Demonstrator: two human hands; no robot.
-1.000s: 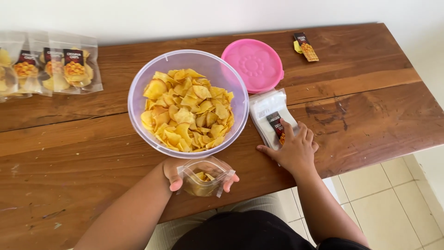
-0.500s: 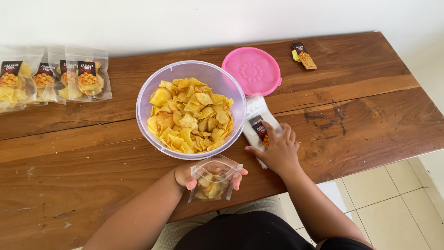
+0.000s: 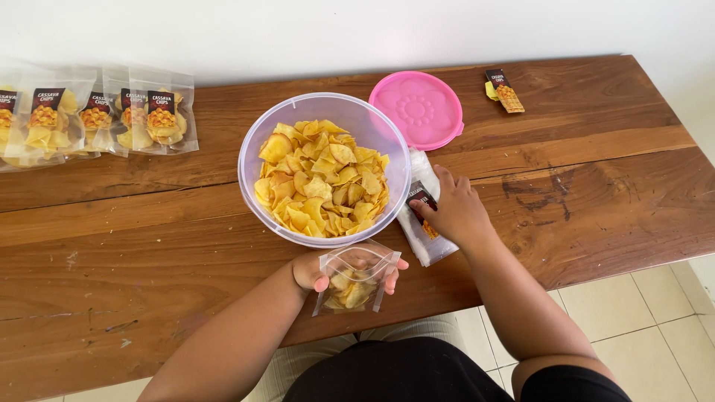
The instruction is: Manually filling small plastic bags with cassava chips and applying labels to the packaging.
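Note:
My left hand (image 3: 313, 269) holds a small clear zip pouch (image 3: 356, 278) open at the top, with a few yellow chips inside, just in front of a large clear plastic bowl (image 3: 253, 141) heaped with yellow chips (image 3: 322, 179). My right hand (image 3: 456, 212) rests palm down on a stack of empty labelled pouches (image 3: 421, 223) lying to the right of the bowl, fingers spread over them.
A round pink lid (image 3: 417, 109) lies behind the bowl on the wooden table (image 3: 596, 193). Several filled, labelled chip pouches (image 3: 97, 115) stand in a row at the far left. A small label card (image 3: 505, 90) lies at the far right. Tiled floor shows beyond the table's near edge.
My right hand has slid left along the stack of empty pouches, closer to the bowl. My left hand keeps hold of the open pouch. The view has shifted slightly.

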